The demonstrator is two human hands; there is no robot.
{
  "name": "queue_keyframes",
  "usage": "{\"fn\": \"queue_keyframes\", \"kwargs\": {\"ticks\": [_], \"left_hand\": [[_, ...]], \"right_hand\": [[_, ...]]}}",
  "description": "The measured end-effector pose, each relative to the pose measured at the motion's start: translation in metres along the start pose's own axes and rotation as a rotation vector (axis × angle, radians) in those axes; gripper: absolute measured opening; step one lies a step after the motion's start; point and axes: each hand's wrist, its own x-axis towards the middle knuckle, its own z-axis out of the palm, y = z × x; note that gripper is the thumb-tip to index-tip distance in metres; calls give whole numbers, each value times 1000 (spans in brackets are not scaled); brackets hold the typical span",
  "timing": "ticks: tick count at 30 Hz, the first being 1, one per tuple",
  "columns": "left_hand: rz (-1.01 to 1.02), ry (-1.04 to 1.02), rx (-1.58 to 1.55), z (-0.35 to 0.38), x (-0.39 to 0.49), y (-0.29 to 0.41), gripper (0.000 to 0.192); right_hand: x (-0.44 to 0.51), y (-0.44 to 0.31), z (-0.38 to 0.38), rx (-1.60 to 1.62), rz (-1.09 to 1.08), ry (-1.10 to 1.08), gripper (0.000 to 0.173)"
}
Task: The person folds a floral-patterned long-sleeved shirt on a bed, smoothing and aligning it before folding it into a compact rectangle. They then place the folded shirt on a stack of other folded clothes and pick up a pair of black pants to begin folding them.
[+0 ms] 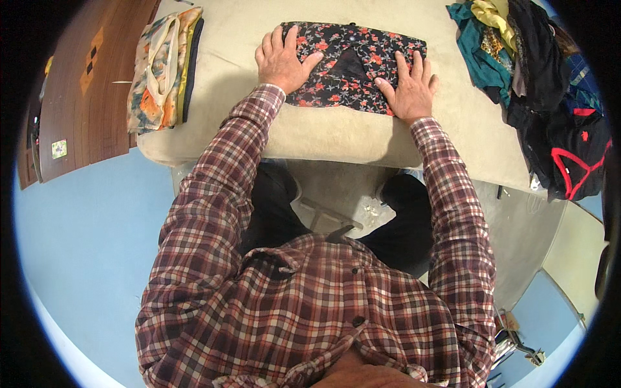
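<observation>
A black garment with a red and grey floral print (pixel 339 94) lies folded into a flat rectangle on the cream-covered table (pixel 228 58). Near the middle of its top edge is a small button, above a dark triangular patch. My left hand (pixel 284 60) rests flat on the garment's left side, fingers pointing away from me and thumb out over the print. On the right edge, my right hand (pixel 412 89) presses down with its fingers spread. Neither hand grasps anything.
A stack of folded clothes (pixel 165 72) with an orange and green patterned top sits at the table's left. At the right, a loose heap of clothes (pixel 538 63) hangs over the edge, including a black garment with red trim (pixel 580 150). A brown wooden cabinet (pixel 97 87) stands on the left.
</observation>
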Motion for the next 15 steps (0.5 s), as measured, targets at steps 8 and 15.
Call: {"fn": "queue_keyframes", "kwargs": {"ticks": [8,15], "left_hand": [[-102,-71,-49,-6,-4,-5,84],[-494,-4,-378,-49,-28,-100,42]], "right_hand": [[11,-12,-19,160,182,-227,79],[-13,55,-39,785,494,-286,47]]}}
